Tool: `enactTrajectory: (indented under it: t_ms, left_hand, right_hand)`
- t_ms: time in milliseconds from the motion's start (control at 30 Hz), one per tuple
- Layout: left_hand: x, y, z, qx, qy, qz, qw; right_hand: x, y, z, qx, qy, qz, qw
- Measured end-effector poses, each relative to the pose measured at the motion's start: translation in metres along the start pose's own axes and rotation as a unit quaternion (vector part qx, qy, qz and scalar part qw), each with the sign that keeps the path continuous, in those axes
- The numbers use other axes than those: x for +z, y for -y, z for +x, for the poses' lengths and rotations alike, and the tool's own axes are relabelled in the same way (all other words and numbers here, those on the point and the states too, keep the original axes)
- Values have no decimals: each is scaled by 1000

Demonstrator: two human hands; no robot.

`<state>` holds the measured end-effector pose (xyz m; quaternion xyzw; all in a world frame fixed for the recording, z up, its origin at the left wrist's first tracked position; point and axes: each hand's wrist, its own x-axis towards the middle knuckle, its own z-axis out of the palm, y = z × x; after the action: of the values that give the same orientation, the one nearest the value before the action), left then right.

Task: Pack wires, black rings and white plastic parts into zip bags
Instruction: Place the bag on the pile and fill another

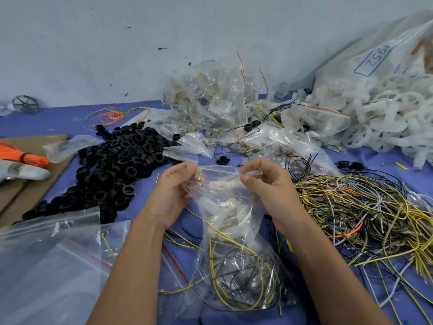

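Pinching the top edge of the bag [234,242] at both ends, your left hand [172,193] and right hand [269,186] hold it up over the blue table [145,207]; wires and a white part sit inside. Rings [112,165] are heaped to your left, loose wires [365,214] right, and packed bags [210,97] lie beyond.

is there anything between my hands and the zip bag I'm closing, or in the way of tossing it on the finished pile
Nothing separates them: the left hand and right hand already pinch the top of the zip bag. Toward the pile of packed bags, only loose bags and a stray black ring lie flat on the table.
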<state>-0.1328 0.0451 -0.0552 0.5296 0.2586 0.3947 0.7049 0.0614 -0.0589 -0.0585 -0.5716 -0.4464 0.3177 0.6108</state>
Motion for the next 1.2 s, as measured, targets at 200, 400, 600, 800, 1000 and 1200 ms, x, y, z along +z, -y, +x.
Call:
enactTrajectory:
  t_ms: [200, 400, 600, 800, 1000, 1200]
  left_hand:
    - [-1, 1, 3, -7, -11, 43, 999]
    - [-4, 1, 4, -4, 19, -7, 1000]
    - [-5, -1, 5, -21, 54, -2, 998]
    - [-7, -1, 5, -9, 16, 18, 1000]
    - [-7, -1, 5, 3, -16, 15, 1000]
    - [-5, 5, 9, 43, -34, 21, 998]
  right_hand:
    - [2, 0, 0, -92, 15, -193, 977]
    - [2, 6, -3, -150, 70, -197, 966]
    - [1, 2, -3, -124, 69, -287, 947]
    - [-2, 0, -1, -142, 42, -294, 944]
    - [-5, 3, 2, -94, -8, -222, 970]
    - [-8, 1, 3, -69, -54, -239, 967]
